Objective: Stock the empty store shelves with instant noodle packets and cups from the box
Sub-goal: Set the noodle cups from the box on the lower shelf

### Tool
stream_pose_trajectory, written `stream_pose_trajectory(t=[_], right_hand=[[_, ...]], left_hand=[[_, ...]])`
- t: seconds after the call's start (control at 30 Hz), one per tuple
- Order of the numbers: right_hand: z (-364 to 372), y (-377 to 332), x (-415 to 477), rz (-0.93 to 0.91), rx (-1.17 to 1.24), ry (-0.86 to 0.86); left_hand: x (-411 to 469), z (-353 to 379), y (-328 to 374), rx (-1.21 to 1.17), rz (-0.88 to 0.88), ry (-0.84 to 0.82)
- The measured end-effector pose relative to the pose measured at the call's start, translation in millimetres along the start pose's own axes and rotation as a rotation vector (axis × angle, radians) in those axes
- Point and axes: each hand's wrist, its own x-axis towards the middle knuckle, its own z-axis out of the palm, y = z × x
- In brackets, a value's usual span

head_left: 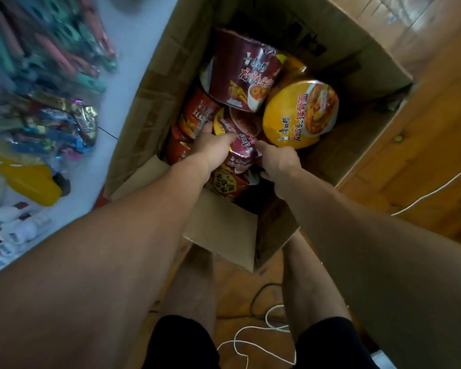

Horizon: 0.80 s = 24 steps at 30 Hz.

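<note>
An open cardboard box (pixel 149 102) on the floor holds several instant noodle cups. A dark red cup (pixel 240 145) lies on its side in the middle, and both hands grasp it. My left hand (pixel 210 143) holds its left side with the thumb across the top. My right hand (pixel 277 162) grips its right side, fingers curled under. A large maroon cup (pixel 241 73) lies behind it, a yellow cup (pixel 301 113) to the right. More red cups (pixel 197 113) lie along the left wall of the box.
A white shelf (pixel 123 41) at left carries hanging packaged items, sweets (pixel 53 123) and a yellow bottle (pixel 27 179). Wooden floor and cabinet (pixel 423 145) lie to the right. White cord (pixel 253 339) and a black cable trail on the floor between my legs.
</note>
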Motion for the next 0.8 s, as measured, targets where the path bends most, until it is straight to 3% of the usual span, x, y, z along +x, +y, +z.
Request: stream_pose_trajectory(t=[0.33,0.57,0.8], right_hand=[[0.6,-1.8,-59.4,-0.041,0.050,-0.077],[-1.9,-21.8,-170.9,-0.159,-0.018,0.048],[-32.9,-44.6,-295.1,-0.395,-0.076,0.119]], left_hand=[[-42.1,-33.2,-19.1,-0.193,-0.002,0.027],[-140.5,-81.2,-13.3,-0.308,0.070,-0.007],[-251.7,-127.1,-2.8,-0.373,0.225,0.016]])
